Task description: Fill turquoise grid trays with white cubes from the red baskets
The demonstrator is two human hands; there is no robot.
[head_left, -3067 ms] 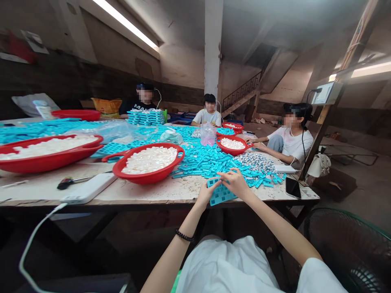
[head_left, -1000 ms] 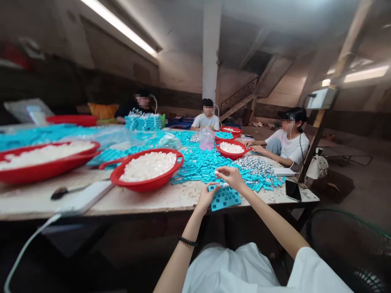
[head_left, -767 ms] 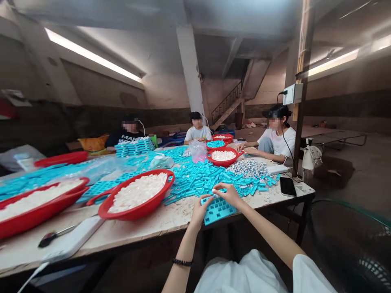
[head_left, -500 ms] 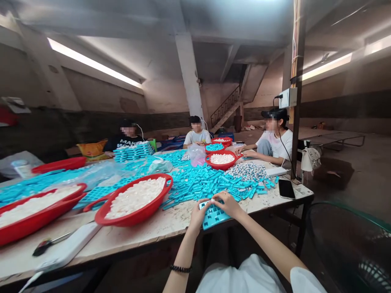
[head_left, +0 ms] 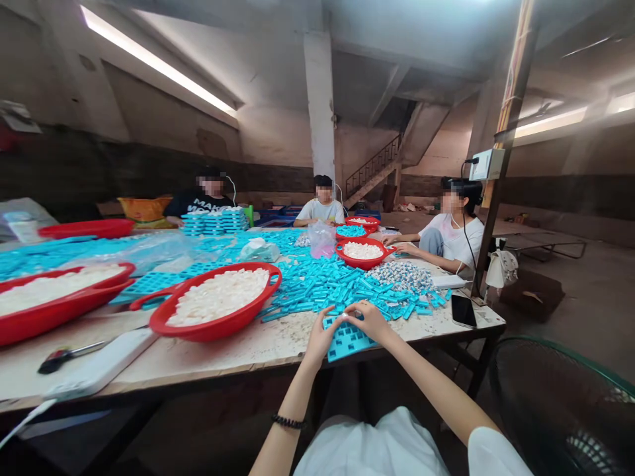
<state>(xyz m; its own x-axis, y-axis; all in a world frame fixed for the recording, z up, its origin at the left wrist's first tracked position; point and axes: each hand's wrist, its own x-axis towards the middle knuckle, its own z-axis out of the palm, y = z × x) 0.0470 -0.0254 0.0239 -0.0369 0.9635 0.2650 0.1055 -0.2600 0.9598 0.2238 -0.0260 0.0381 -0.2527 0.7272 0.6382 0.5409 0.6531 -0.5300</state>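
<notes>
A blue tray with rows of square holes (head_left: 348,342) lies at the table's front edge, before my body. My left hand (head_left: 319,338) grips its left side, the fingers over the far edge and the thumb on top. My right hand (head_left: 371,322) reaches over the tray's far right part, thumb and index finger pinched on a small white piece (head_left: 345,317). The two thumbs nearly meet at this piece, and the fingers partly hide it. Just beyond the hands spreads a heap of loose blue plastic strips (head_left: 322,281).
Red baskets of white pieces stand left (head_left: 218,297), far left (head_left: 59,301) and ahead (head_left: 362,251). A phone (head_left: 463,311), power strip (head_left: 106,363) and brush (head_left: 69,357) lie on the table (head_left: 278,344). Three people sit around it. A fan (head_left: 565,403) stands at right.
The camera view has tilted and shifted slightly, so the scene sits differently in the picture. Both hands stay at the tray, the thumbs still close together around the small white piece.
</notes>
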